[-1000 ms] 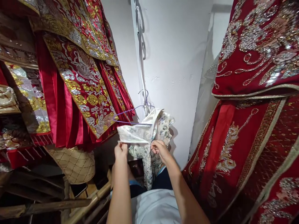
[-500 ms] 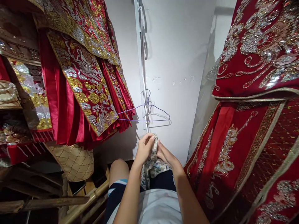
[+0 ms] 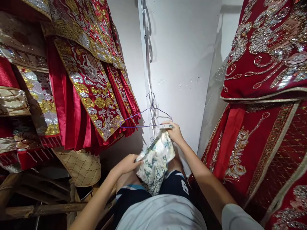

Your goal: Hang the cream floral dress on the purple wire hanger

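Note:
A pale garment with a green and blue floral print is spread between my two hands above my lap. My left hand pinches its lower left edge. At the upper right, my right hand grips the garment's other edge, close to the right end of a thin purple wire hanger. That hanger hangs by its hook on a white vertical rail against the wall, with no cloth on it.
Red garments with gold and silver embroidery hang at the left. A beaded red garment fills the right side. Bamboo furniture stands at the lower left, beneath a beige quilted piece.
My hands have moved apart, the left one down and left, the right one up and right. The bunched garment is now stretched open between them. The hanger has tilted slightly.

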Motion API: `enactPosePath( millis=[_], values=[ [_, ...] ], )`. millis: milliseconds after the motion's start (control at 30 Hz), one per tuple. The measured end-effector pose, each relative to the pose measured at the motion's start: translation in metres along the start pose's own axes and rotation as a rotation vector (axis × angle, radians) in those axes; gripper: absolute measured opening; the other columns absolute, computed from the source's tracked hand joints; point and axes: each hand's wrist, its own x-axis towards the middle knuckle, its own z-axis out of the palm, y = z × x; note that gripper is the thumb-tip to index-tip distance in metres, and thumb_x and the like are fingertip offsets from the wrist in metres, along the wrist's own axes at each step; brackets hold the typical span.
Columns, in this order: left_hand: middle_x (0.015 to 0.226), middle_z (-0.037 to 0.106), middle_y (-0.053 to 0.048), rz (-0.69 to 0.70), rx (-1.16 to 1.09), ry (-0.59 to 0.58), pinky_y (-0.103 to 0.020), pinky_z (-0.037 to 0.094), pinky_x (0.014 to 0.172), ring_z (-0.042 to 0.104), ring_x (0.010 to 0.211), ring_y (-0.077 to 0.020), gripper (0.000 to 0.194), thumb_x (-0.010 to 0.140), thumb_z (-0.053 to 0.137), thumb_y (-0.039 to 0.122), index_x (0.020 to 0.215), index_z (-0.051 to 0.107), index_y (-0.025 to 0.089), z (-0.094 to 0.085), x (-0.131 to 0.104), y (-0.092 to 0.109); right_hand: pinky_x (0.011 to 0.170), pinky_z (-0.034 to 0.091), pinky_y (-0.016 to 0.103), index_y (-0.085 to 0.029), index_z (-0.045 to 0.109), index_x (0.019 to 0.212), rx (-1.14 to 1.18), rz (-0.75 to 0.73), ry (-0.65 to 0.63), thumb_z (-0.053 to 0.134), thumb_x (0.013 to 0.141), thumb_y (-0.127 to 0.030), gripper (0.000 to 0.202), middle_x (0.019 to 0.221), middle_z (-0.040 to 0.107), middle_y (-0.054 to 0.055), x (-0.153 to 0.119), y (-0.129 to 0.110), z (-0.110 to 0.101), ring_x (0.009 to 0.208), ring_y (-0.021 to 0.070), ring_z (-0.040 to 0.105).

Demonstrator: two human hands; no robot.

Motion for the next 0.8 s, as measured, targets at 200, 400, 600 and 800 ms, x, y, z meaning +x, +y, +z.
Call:
enactPosePath(
  millis=[200,400,600,800],
  values=[
    [0.087,0.072,-0.02,-0.282,0.465,0.033,-0.034,0.041,0.07,0.068,0.082,-0.0314,0.036,0.092,0.041,0.033,0.073,0.066,0.016,-0.062,0.002,-0.009,0.075,0.05,0.03,-0.017,0.065,0.071,-0.119,0.318,-0.051,0.051,0.079,-0.026,0.019,0.069,0.066,0.004,0.042,0.036,0.036,0.077,0.0197,0.062],
    [0.097,0.071,-0.026,-0.47,0.497,0.052,-0.036,0.045,0.069,0.07,0.09,-0.0364,0.03,0.09,0.045,0.031,0.078,0.066,0.013,-0.072,0.003,-0.009,0.071,0.046,0.028,-0.015,0.07,0.074,-0.138,0.296,-0.11,0.066,0.073,-0.036,0.022,0.071,0.069,0.002,0.031,0.052,0.017,0.073,0.0187,0.061],
    [0.09,0.07,-0.018,-0.27,0.381,0.386,-0.036,0.046,0.075,0.067,0.088,-0.0308,0.033,0.094,0.031,0.025,0.082,0.06,0.016,-0.091,0.027,0.015,0.074,0.047,0.031,-0.015,0.075,0.079,-0.245,0.134,-0.055,0.065,0.075,-0.04,0.027,0.079,0.074,0.006,0.018,0.036,-0.028,0.084,0.0246,0.064],
    [0.117,0.065,-0.017,0.085,0.207,0.593,-0.04,0.045,0.097,0.058,0.112,-0.0287,0.034,0.086,0.039,0.02,0.112,0.059,0.013,-0.113,0.082,0.033,0.063,0.041,0.026,-0.017,0.065,0.062,-0.22,0.109,-0.096,0.058,0.072,-0.03,0.018,0.063,0.064,0.0,0.001,0.018,-0.021,0.066,0.0177,0.056]
  ],
)
